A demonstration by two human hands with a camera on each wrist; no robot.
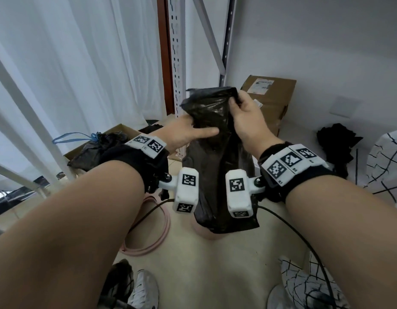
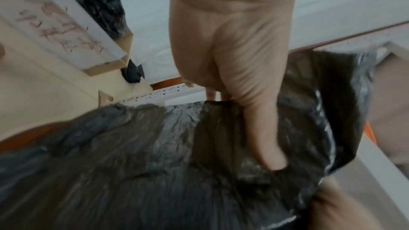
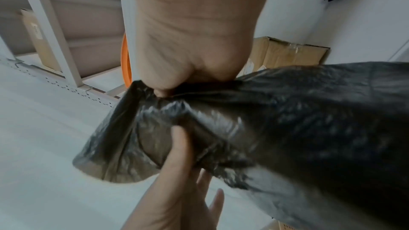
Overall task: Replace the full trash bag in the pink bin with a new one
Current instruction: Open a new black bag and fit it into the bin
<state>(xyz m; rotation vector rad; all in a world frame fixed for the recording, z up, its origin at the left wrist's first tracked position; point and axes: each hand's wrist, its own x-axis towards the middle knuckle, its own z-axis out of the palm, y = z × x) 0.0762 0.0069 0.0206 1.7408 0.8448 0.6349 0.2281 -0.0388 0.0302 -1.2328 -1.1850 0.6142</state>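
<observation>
A person is holding a new black trash bag up in front of the chest with both hands, its lower end hanging down over the pink bin, whose rim is showing on the floor below the wrists. The right hand is pinching the bag's top edge, its grip closing thumb and curled fingers on the thin plastic; the right wrist view is showing that thumb pressing into the bunched edge. The left hand is reaching into the bag's mouth: its fingers are lying fairly straight, with the index finger sliding between the two layers of film and the thumb lying along the outside, so this grip is loose rather than clenched.

A full black trash bag, tied with a blue drawstring, is sitting in an open cardboard box on the floor to the left, well apart from the bin. Another cardboard box with a shipping label is standing against the wall behind the right hand. White curtains are hanging on the left, beside a perforated metal shelving upright. A dark crumpled piece of plastic or cloth is lying at the right, near a white seat with black lines.
</observation>
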